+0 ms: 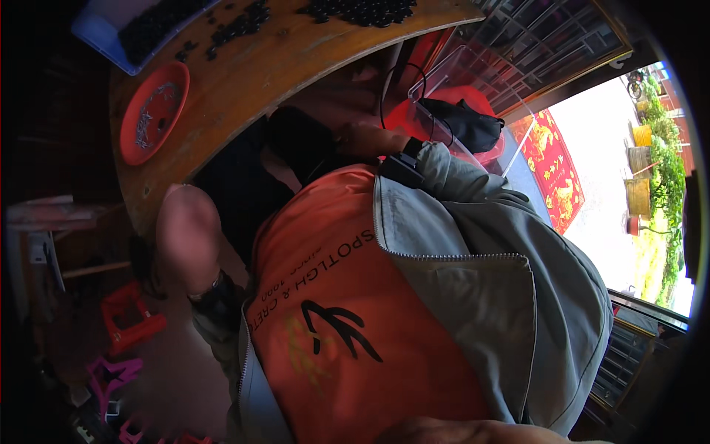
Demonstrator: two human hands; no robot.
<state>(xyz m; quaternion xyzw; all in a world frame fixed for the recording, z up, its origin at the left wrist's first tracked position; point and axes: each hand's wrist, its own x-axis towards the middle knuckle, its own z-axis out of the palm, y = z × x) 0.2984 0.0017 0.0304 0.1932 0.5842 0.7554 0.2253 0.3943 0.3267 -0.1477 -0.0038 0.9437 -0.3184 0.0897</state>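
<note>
My left hand is raised beside the edge of a wooden table, smeared by motion, so its fingers do not show clearly. Nearest to it on the tabletop lies a red round plate with thin silvery pieces in it. My right hand is low over my lap, below the table edge, with a dark band at the wrist. Shadow hides most of its fingers, and dark cloth lies next to it. Whether it holds anything cannot be made out.
Small black pieces are scattered on the tabletop near a blue-rimmed tray. A red stool carries a black bag beside a clear plastic panel. Lower left, a red plastic stool stands on the floor. A bright doorway opens at right.
</note>
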